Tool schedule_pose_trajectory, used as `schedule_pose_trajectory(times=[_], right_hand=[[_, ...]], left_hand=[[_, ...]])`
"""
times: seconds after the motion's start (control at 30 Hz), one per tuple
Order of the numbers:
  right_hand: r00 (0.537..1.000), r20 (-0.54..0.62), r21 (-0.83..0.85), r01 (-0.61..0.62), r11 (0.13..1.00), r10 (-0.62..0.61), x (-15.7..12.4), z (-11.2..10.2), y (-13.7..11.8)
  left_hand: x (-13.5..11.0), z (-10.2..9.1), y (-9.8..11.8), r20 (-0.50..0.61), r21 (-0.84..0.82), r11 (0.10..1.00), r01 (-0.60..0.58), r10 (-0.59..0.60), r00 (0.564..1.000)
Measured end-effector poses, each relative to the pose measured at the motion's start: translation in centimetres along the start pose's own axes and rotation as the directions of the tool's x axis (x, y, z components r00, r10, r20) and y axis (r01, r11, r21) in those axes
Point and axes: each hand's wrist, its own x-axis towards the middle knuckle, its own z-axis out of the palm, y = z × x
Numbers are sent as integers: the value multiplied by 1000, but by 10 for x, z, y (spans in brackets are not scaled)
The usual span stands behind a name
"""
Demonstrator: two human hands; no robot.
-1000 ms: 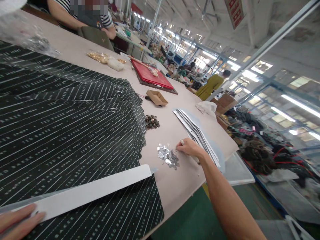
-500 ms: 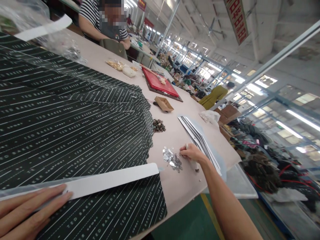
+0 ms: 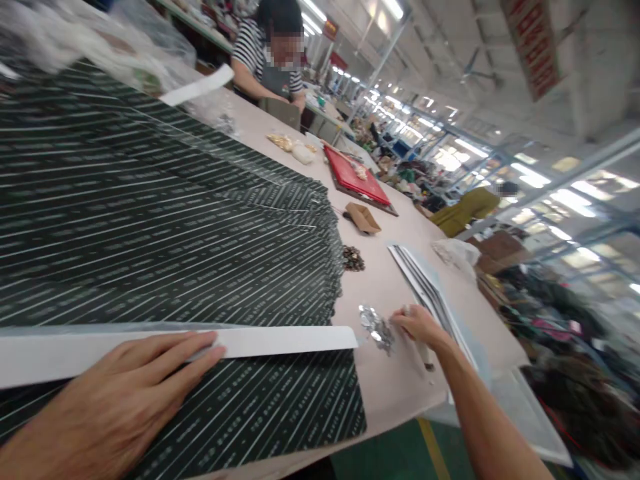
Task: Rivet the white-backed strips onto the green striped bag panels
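Note:
My left hand [image 3: 145, 387] lies with fingers stretched out over a long white strip [image 3: 285, 341]. The strip rests on dark fabric [image 3: 190, 267] with white diagonal lines and lettering. At the right, my right hand [image 3: 420, 327] is closed, its fingertips at the edge of a pile of silver discs [image 3: 376, 328]. A white stick-like tool [image 3: 425, 357] with a dark end shows below the palm, and a pale bit sticks out above the fingers. Whether a disc is between the fingertips is hidden.
Beyond the discs lie a pile of dark metal pieces [image 3: 353, 259], a small cardboard box [image 3: 363, 219] and a red tray [image 3: 355, 176]. A stack of white strips [image 3: 425, 287] lies past my right hand. A person in striped sleeves [image 3: 250, 60] works across the table [image 3: 400, 407].
The view has swung, so the table contents sit further right. My left hand shows more fully, further along the white strip. My right hand stays beside the silver discs.

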Motion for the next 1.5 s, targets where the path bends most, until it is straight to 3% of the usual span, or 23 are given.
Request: schedule_pose_trajectory(times=[0.07,0.17,0.27,0.4,0.53,0.63,0.97,1.1,1.23,1.33,1.4,1.5], right_hand=[[999,-32,25,42,999,-41,-12,0,-18],[990,-73,167,133,977,-123,-38,8,-65],[968,45,259,227,939,-246,-74,33,-130],[859,223,265,401,877,-461,-105,84,-207],[737,265,225,580,783,-622,-102,125,-245],[704,315,173,616,768,-636,-97,137,-253],[733,313,-2,637,771,-604,-101,144,-256],[715,328,-13,657,754,-617,-97,147,-258],[683,308,133,659,740,-663,-97,135,-253],[766,170,463,493,737,-620,-105,115,-245],[833,21,742,357,567,-553,-112,103,-240],[896,-172,957,251,146,-410,-118,101,-236]], left_hand=[[3,-8,10,105,90,995,31,-41,994],[6,-16,17,168,94,992,80,-95,981],[8,-20,19,208,83,991,108,-123,970],[8,-21,19,248,57,991,117,-128,960],[7,-21,19,273,47,990,132,-140,952],[6,-20,18,294,49,989,139,-147,945],[3,-18,18,268,40,991,125,-131,954],[2,-17,18,250,56,992,112,-123,960],[1,-17,18,253,78,992,96,-113,961],[2,-20,18,282,85,993,78,-99,954],[3,-21,19,295,86,994,72,-95,951],[6,-22,19,306,83,994,77,-99,947]])
